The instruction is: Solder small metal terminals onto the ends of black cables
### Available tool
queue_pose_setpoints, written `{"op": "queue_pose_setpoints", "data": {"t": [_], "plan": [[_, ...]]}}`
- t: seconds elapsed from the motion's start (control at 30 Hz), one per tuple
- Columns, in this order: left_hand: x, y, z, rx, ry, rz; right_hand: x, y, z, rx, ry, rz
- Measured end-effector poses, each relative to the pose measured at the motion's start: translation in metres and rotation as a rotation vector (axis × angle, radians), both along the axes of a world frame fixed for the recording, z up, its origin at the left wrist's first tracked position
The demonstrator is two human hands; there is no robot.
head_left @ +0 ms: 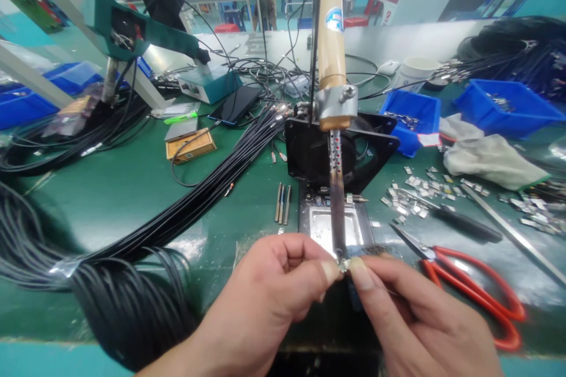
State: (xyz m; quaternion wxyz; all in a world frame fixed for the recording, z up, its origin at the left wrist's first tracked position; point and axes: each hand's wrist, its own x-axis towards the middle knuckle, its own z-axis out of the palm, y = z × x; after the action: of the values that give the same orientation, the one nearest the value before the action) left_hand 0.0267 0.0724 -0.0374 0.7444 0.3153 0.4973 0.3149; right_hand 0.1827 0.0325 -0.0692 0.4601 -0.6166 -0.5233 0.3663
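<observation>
Where the hands (276,288) (424,312) converge, fingertips (331,271) pinch a metal piece (344,266).

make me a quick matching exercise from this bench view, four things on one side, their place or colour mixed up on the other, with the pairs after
Things
1. soldering iron
2. scissors
3. black cable bundle
4. small metal piece

Place or colour
A. at the fingertips of the left hand and right hand
B. stretched across the left part of the green bench top
C. upright in a metal clamp, wooden handle uppermost
D. red handles

Right pairs: 1-C, 2-D, 3-B, 4-A
</observation>
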Motion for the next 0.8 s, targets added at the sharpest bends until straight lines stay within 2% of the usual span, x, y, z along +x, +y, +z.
{"op": "queue_pose_setpoints", "data": {"t": [0.57,0.8], "plan": [[-0.002,-0.002,-0.002,0.003,0.018,-0.004,0.002,-0.001,-0.005,0.056,-0.059,0.031],[-0.006,-0.022,0.001,0.030,-0.001,-0.016,0.007,-0.005,-0.004,0.162,-0.021,0.082]]}}
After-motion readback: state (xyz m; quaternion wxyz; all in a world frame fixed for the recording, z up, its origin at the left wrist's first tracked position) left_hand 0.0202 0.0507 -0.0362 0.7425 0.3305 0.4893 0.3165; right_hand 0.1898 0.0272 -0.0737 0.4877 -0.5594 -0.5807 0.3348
